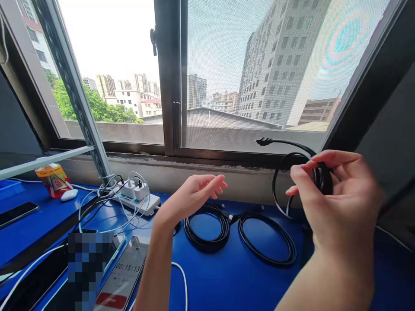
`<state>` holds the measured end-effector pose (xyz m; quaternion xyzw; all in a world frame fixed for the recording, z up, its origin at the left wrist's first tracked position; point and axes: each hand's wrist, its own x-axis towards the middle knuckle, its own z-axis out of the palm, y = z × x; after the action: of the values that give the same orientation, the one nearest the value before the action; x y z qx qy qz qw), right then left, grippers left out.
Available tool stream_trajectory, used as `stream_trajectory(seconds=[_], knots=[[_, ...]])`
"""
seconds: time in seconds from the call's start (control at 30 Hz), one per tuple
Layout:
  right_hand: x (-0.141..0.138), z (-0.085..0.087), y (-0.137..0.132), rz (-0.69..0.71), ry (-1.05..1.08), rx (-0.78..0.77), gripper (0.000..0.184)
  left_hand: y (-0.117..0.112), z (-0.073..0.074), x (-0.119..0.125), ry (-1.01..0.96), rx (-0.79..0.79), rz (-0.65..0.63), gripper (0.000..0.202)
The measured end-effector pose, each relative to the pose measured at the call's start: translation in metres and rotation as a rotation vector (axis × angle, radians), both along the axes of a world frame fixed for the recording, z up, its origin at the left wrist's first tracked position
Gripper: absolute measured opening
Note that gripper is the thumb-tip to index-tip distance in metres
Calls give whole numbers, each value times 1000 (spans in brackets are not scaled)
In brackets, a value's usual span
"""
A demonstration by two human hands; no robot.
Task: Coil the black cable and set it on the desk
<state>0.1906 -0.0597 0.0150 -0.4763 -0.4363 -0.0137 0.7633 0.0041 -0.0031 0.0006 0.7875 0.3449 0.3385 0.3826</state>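
My right hand [337, 190] is raised at the right with its fingers closed around a looped black power cable [324, 178]. The cable's plug end [264, 141] sticks out to the left in front of the window, and one loop hangs below the fingers. My left hand [194, 194] hovers over the table near the middle, fingers stretched out and nothing in them. Just below and right of it lie two coiled black cables, a left coil [223, 242] and a right coil [288, 244], side by side on the blue table [240, 285].
A white power strip [151, 206] with chargers and tangled wires stands at the left. Phones lie at the lower left, one a phone with a running timer [125, 272]. A yellow-red container [53, 179] and a metal post [81, 99] are farther left. The window sill bounds the back.
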Motion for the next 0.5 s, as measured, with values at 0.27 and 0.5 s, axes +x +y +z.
stream_trajectory(seconds=[0.27,0.5], knots=[[-31,-3,2,267,-266,96,11,-15,2,26,11,-62,-269,56],[-46,-10,22,346,-272,-44,27,-21,6,20,-75,-45,-267,45]])
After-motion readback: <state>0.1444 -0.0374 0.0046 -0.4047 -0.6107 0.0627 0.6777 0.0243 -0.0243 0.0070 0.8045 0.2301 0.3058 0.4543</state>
